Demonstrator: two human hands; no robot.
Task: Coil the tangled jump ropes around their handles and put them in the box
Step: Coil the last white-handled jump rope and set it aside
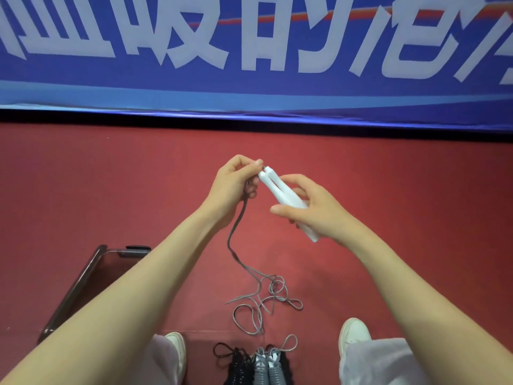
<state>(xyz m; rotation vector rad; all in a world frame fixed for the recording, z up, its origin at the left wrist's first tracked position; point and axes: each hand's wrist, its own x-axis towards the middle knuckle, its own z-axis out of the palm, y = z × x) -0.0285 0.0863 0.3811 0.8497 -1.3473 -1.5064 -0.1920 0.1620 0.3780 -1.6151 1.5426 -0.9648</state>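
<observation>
Partly hidden, 2 white handles sit gripped by right hand; left hand pinches rope.

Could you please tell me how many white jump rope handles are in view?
2 for certain: one handle and the other handle, side by side in the right hand; the left hand pinches the grey rope at their tips. More may hide in the coiled ropes below.

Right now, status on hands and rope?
Left hand pinches thin grey cord. Right hand grips paired white plastic handles. Cord tail tangled on red floor.
</observation>
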